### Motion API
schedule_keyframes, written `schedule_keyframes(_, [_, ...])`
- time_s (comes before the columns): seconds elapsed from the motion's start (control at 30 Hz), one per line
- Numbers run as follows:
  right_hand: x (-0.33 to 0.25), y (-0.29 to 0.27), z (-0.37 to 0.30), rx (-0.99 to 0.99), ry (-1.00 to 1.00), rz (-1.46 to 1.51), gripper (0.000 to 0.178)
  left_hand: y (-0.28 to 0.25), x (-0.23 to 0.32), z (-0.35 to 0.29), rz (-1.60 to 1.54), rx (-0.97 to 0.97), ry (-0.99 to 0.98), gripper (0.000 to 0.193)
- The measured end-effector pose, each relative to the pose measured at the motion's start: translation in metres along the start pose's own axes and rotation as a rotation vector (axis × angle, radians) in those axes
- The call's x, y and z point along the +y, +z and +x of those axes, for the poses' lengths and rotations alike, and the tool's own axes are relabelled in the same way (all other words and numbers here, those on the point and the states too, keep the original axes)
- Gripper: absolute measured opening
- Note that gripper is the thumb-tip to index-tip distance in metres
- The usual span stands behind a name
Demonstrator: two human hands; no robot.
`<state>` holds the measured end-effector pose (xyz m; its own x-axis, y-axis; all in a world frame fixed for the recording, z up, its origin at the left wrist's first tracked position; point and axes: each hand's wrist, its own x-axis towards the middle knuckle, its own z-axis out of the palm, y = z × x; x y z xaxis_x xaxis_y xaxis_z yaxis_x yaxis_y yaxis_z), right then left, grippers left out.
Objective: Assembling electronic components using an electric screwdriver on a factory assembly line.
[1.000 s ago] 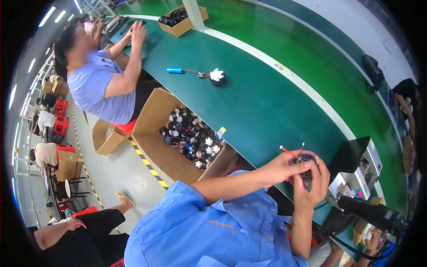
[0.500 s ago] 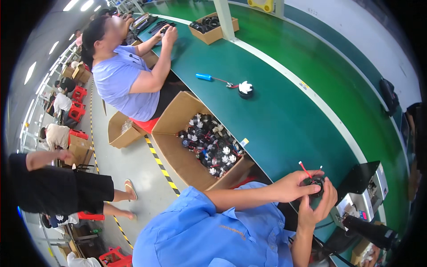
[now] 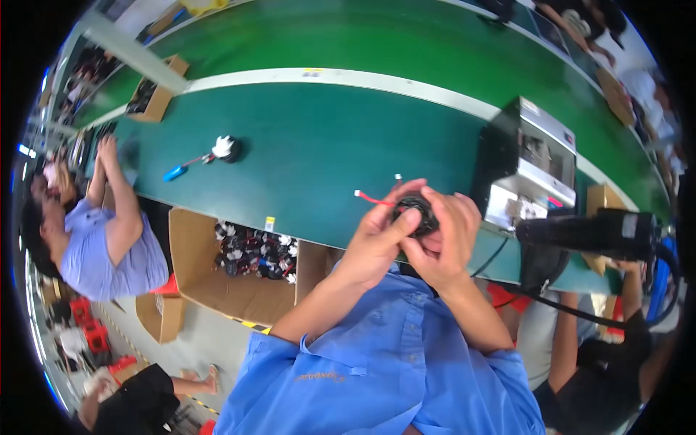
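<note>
My left hand (image 3: 375, 243) and my right hand (image 3: 451, 235) close around a small black round motor-like part (image 3: 418, 212) above the near edge of the green bench (image 3: 312, 167). My left thumb presses on its face while the right fingers hold its far side. A red wire with a white connector (image 3: 357, 193) sticks out to the left, and another small white connector (image 3: 398, 176) shows just beyond my fingers. Farther left on the bench lies a black part with a white fan-like top (image 3: 226, 148), joined by a red wire to a blue cylinder (image 3: 175, 172).
An open cardboard box (image 3: 199, 243) filled with black-and-white parts stands against the bench at left. To the right are an open metal-sided machine (image 3: 533, 163) and a thick black tube-shaped tool (image 3: 580, 235) with a cable. A co-worker (image 3: 109, 243) sits at far left; another person (image 3: 609, 362) is at lower right.
The view has swung to the right, so the box and co-worker now appear farther left and the machine shows more fully. Both hands still hold the black round part.
</note>
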<state>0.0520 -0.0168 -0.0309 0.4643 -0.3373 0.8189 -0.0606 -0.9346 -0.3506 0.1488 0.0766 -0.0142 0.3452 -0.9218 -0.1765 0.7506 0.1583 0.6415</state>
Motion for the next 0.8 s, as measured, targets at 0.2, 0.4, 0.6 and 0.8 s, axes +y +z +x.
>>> schedule_keyframes(0.2, [0.002,-0.015,-0.004,-0.004,0.036,0.119,0.056,-0.01,-0.007,0.01,-0.036,-0.004,-0.107,0.047])
schedule_keyframes(0.4, [-0.008,-0.092,-0.018,0.265,-0.152,-0.073,0.041,-0.014,-0.001,0.017,0.068,-0.032,-0.125,0.053])
schedule_keyframes(0.6, [-0.004,-0.116,0.024,0.468,0.166,-0.234,0.066,-0.015,0.001,0.019,0.293,-0.001,-0.038,0.056])
schedule_keyframes(0.8, [0.029,-0.124,0.033,0.411,0.497,0.529,0.085,-0.018,-0.002,0.019,0.39,-0.035,-0.012,0.054])
